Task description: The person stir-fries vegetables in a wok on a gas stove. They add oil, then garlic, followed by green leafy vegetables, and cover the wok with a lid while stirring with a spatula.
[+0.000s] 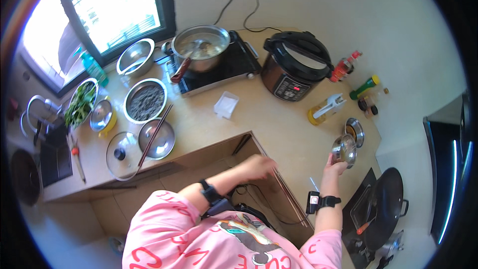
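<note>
My right hand (pixel 338 168) grips a small steel bowl (pixel 344 151) by its near side, tilted; its contents are unclear. Just beyond it stands another small steel bowl (pixel 354 132) with something brownish in it. My left hand (pixel 257 167), blurred, is over the inner counter corner, fingers curled downward. Thin sticks (pixel 291 198) run along the counter edge from beside its fingertips; whether it holds them I cannot tell. A bottle of yellow oil (pixel 325 110) and a white plastic container (pixel 226 105) are on the counter (pixel 272 127) ahead.
A steel pot (pixel 201 63) with liquid sits on a cooktop (pixel 239 71), left of an electric pressure cooker (pixel 297 65). Bowls, leafy greens (pixel 82 102), a glass lid (pixel 121 157) and chopsticks (pixel 155 134) occupy the left counter. A black wok (pixel 388 209) stands at the right; bottles line the wall.
</note>
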### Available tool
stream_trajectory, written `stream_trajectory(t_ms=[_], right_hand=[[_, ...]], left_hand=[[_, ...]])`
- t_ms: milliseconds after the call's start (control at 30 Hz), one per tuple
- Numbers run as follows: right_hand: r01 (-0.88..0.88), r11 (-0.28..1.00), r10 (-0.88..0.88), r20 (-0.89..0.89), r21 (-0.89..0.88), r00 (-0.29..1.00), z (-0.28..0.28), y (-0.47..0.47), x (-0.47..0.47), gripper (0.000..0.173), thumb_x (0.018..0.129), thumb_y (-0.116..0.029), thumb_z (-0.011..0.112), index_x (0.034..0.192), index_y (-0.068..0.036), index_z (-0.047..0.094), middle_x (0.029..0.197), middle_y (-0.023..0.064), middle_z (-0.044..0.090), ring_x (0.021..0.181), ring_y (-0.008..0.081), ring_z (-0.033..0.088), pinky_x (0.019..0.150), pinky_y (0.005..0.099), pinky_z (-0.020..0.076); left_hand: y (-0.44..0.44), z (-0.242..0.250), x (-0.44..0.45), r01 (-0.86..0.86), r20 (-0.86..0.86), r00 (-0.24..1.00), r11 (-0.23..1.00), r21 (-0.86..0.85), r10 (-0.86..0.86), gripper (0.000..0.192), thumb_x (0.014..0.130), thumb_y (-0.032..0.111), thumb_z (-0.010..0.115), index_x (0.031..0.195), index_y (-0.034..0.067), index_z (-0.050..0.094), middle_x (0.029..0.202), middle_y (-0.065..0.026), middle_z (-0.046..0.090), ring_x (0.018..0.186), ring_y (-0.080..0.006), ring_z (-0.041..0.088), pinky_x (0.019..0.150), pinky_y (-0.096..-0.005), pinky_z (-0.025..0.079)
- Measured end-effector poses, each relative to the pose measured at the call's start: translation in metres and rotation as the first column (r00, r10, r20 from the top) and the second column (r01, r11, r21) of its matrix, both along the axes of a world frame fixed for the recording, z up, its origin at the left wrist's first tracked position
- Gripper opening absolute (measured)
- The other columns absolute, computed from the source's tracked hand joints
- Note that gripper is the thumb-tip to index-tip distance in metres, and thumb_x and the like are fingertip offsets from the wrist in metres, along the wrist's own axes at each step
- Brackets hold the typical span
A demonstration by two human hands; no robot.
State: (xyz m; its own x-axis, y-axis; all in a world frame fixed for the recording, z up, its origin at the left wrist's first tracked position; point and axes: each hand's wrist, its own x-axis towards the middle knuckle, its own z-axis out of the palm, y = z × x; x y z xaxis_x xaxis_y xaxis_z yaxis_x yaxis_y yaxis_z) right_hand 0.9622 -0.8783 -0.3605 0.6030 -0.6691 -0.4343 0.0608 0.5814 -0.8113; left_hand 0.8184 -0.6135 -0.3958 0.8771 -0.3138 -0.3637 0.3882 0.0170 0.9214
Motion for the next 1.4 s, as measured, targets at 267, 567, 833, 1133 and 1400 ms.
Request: stream_trajectory(t_ms=[267,567,833,1133,1400], right_hand=[[-0.006,0.997,-0.008,-0.19,-0.071,0.982,-0.066,0.001,0.03,0.049,0.086,-0.027,0.044,0.118,0.009,0.037,0.106,0.0238,0.053,0.082,0.0324,0.06,0.071,0.0386,0.0563],[-0.349,0.56,0.101,-0.356,-0.751,0.929,-0.018,0.059,-0.014,0.055,0.085,-0.038,0.055,0.118,0.004,0.041,0.108,0.0203,0.051,0.099,0.0258,0.051,0.082,0.0371,0.045],[-0.247,-0.457,0.777,-0.519,-0.854,0.357,0.052,0.2,-0.065,0.007,0.076,-0.015,0.066,0.078,-0.009,0.067,0.076,0.0046,0.059,0.07,0.0189,0.058,0.062,0.0301,0.0471],[0.017,-0.833,0.503,-0.744,-0.553,0.44,0.042,0.199,-0.109,0.004,0.073,-0.015,0.063,0.071,-0.012,0.064,0.077,0.0039,0.058,0.071,0.0225,0.062,0.059,0.0348,0.0503],[0.07,-0.802,0.539,-0.669,-0.593,0.512,0.044,0.194,-0.119,0.005,0.069,-0.008,0.061,0.066,-0.011,0.061,0.074,0.0017,0.057,0.071,0.0203,0.06,0.056,0.0331,0.0498]], left_hand=[[0.133,-0.045,0.011,-0.749,0.318,0.638,0.472,0.464,0.701,0.059,0.083,0.028,0.061,0.123,-0.006,0.034,0.081,-0.0159,0.062,0.077,-0.0274,0.061,0.071,-0.0368,0.048],[0.148,-0.053,0.052,-0.685,0.411,0.726,0.529,0.501,0.551,0.029,0.083,0.029,0.056,0.092,0.001,0.055,0.086,-0.0199,0.062,0.086,-0.0366,0.059,0.076,-0.0421,0.046],[0.115,0.0,-0.027,-0.614,0.664,0.7,0.697,0.371,0.263,0.016,0.085,0.016,0.056,0.086,0.002,0.05,0.074,-0.0181,0.059,0.07,-0.035,0.058,0.062,-0.0397,0.046],[0.098,0.02,-0.071,-0.445,0.693,0.718,0.81,0.383,0.067,0.013,0.083,0.012,0.057,0.083,0.002,0.049,0.075,-0.0156,0.056,0.073,-0.0346,0.057,0.063,-0.0395,0.046],[0.09,0.016,-0.073,-0.407,0.698,0.715,0.83,0.381,0.03,0.012,0.082,0.011,0.058,0.083,0.003,0.049,0.074,-0.0154,0.057,0.072,-0.034,0.057,0.063,-0.0393,0.046]])
